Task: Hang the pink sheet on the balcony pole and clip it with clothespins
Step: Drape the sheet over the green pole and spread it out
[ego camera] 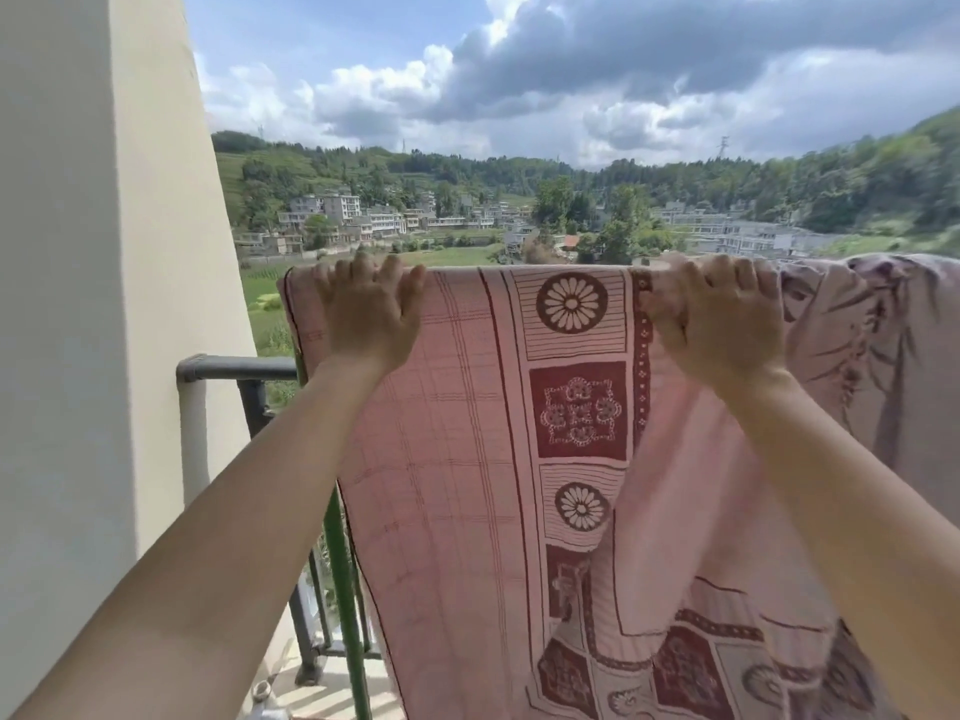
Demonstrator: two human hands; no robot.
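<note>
Bright daylight, sun behind clouds, sky partly blown out. Pink sheet (467,433) backlit, glowing translucent. Soft shade on forearms and wall (78,304) at left. Wide-angle bending at edges, horizon curves. Motion blur on right hand (719,317) and right-side fabric; overall soft, compressed.

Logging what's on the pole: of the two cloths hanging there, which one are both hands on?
The pink sheet with dark red flower-and-square border, under the left hand and right hand. The crumpled mauve cloth hangs untouched further right.
</note>
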